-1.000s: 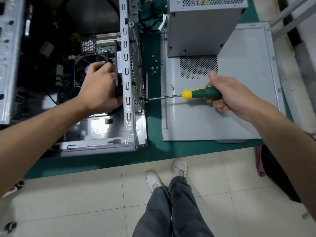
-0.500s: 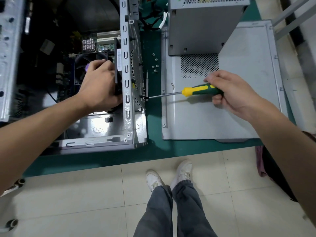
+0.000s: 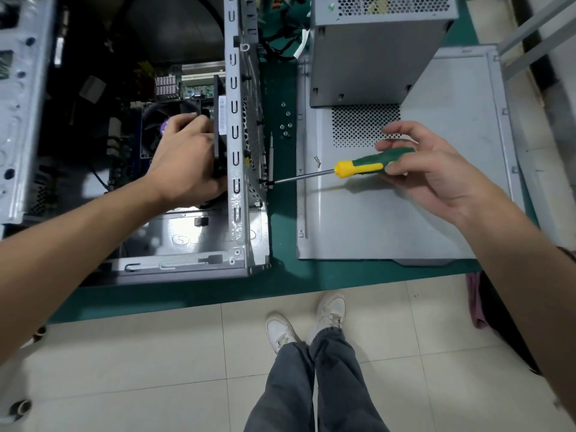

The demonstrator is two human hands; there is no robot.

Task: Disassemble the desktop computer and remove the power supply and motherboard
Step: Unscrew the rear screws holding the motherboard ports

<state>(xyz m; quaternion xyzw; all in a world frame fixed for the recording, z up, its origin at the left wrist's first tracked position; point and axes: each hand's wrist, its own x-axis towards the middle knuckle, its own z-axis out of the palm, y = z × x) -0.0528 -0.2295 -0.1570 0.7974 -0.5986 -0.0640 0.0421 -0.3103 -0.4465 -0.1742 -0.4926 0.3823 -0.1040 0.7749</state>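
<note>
Computer case (image 3: 237,188) laid open on green bench (image 3: 280,275); black fan (image 3: 218,129) inside case gripped by left hand (image 3: 184,163); screwdriver (image 3: 358,166) pinched by right hand (image 3: 436,173), tip set on case rear wall; power supply (image 3: 371,54) placed right of case on side panel (image 3: 405,213)

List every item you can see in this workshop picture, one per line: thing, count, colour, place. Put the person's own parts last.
computer case: one, grey metal, open, left on the mat
fan: one, black, inside the case
power supply: one, grey, standing on the side panel
side panel: one, grey, flat on the mat, right
screwdriver: one, green and yellow, tip at the case's rear wall
loose screws: several, silver, on the mat between case and panel
mat: one, green, under everything
left hand: one, inside the case, gripping a black part
right hand: one, holding the screwdriver handle
shoes: two, white, on the tiled floor
</note>
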